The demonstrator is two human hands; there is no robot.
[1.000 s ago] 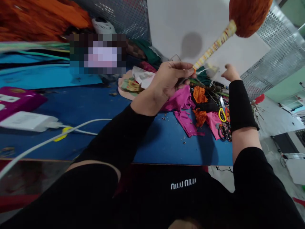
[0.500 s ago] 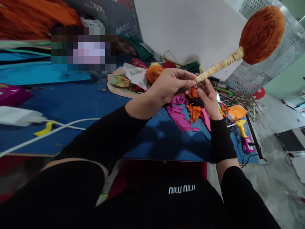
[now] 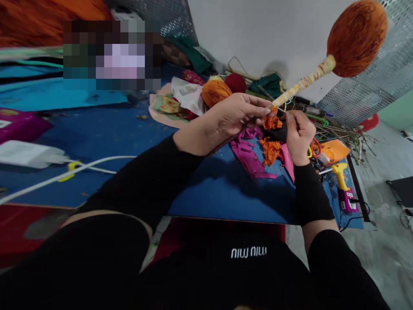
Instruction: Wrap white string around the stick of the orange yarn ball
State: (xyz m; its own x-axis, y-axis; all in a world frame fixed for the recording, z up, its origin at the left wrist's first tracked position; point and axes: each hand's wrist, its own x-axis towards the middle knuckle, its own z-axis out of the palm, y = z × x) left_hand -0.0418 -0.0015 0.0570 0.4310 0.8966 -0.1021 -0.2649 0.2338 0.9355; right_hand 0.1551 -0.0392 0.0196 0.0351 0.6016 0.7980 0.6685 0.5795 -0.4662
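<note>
The lower end of the yellow-wrapped stem [image 3: 303, 84] is pinched between the thumb and fingers of the left hand [image 3: 238, 115], above the worktop [image 3: 219, 189]. The stem is tilted up to the right and is topped by an orange cloth-covered ball [image 3: 357, 38]. A thin pale strip [image 3: 281, 110], stretched from the stem's lower end, is gripped by the closed fingers of the right hand [image 3: 300, 132]. Beneath the hands, crumpled orange scraps [image 3: 271, 150] and magenta cloth [image 3: 247, 157] are seen; a yellow glue gun [image 3: 340, 174] is laid near the worktop's right edge.
</note>
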